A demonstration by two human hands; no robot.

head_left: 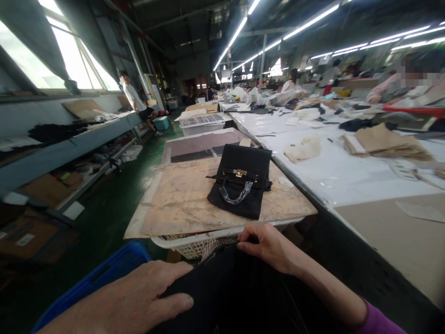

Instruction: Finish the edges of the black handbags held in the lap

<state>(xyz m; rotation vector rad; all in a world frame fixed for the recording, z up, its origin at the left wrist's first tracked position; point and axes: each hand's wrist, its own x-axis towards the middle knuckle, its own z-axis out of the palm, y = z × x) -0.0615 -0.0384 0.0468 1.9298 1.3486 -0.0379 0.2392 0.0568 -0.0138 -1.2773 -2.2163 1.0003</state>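
Note:
A large black bag-like piece with a dark, open inside fills the bottom of the view; its lower part is out of frame. My left hand grips its left edge, the thumb on the inner side and the fingers over the outside. My right hand pinches its far edge between thumb and curled fingers. Beside that edge shows a patterned, woven-looking strip. Just beyond, a black handbag with a gold clasp and a plastic-wrapped handle lies on a worn wooden board.
Under the board stands a white plastic basket. A blue crate sits at lower left. Along the right runs a long white worktable bearing brown paper pieces. A person leans by the left bench; others work at the right.

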